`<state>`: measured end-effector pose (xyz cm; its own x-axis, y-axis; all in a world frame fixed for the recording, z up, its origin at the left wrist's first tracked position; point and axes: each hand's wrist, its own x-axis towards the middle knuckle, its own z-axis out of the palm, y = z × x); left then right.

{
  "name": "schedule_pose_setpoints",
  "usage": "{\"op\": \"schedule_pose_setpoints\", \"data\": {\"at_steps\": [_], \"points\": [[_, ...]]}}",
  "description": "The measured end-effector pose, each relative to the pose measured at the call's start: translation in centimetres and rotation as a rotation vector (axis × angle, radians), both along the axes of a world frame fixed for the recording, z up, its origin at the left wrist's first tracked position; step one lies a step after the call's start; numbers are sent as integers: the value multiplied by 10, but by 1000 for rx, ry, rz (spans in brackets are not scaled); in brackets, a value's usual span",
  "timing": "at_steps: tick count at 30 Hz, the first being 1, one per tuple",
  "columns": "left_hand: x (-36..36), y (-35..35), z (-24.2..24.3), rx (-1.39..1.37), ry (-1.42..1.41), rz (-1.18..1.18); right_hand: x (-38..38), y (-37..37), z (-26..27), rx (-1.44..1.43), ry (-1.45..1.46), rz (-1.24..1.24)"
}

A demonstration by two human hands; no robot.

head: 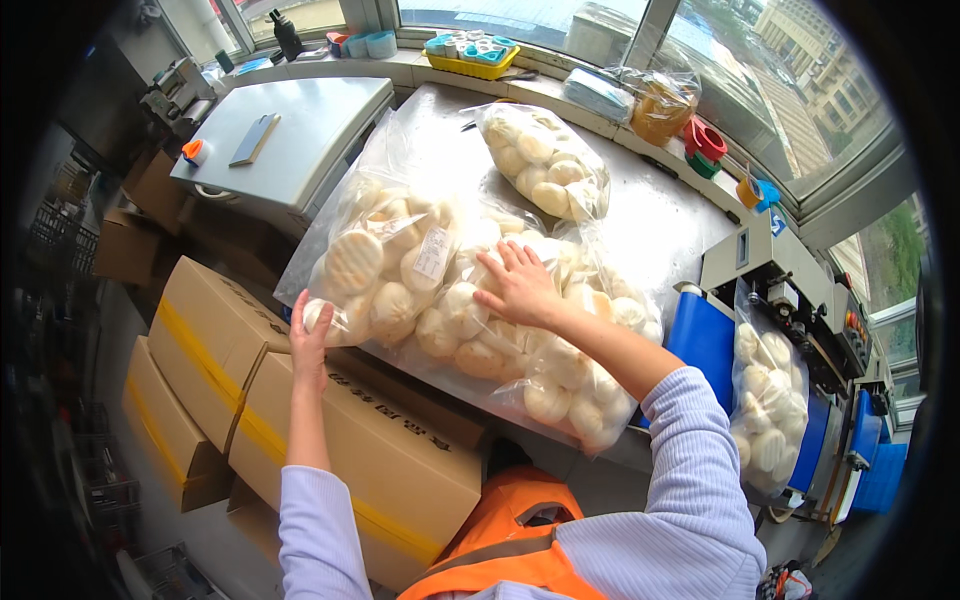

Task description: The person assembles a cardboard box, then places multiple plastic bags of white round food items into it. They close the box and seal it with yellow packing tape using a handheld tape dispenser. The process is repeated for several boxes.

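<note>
Several clear plastic bags of round white buns lie on the metal table (637, 202). My left hand (309, 341) is at the lower left corner of the labelled bag of buns (390, 262), its thumb and fingers around a bun at that corner. My right hand (521, 285) rests with spread fingers on a middle bag of buns (469, 311). Another bag (577, 397) lies at the table's near edge, and one more (551, 161) sits farther back. On the right, a bag of buns (769, 405) stands at the sealing machine (787, 277) with a blue belt.
Taped cardboard boxes (367, 450) stand below the table's near left edge. A white chest-like appliance (300, 127) adjoins the table at the left. Along the window sill are a yellow basket (472, 67), tape rolls (705, 142) and a bag with brown contents (664, 112).
</note>
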<state>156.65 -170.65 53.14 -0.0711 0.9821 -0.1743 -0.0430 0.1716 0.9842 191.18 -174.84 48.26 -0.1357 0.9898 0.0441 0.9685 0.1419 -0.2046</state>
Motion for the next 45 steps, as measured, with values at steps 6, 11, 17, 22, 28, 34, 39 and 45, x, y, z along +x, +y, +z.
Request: {"op": "schedule_pose_setpoints", "data": {"at_steps": [6,11,17,22,28,34,39,45], "points": [[86,-77,-17,552,726,-103,3,-10,7,66,51,88],[84,-87,-30,663,837,-148,39,-8,30,-6,332,226],[70,-61,-16,499,675,-50,102,2,93,437,429,-74],[117,-76,-11,677,875,-180,-1,134,127,539,592,292],[153,-77,-9,679,983,-295,-187,279,64,-358,-126,229],[162,-90,-36,385,441,-288,-246,270,-12,-745,-372,-170],[159,-96,-67,514,1223,-329,-263,254,-49,-385,-477,-190],[118,-127,-37,674,880,-242,-264,227,-86,-96,-43,-203]]}}
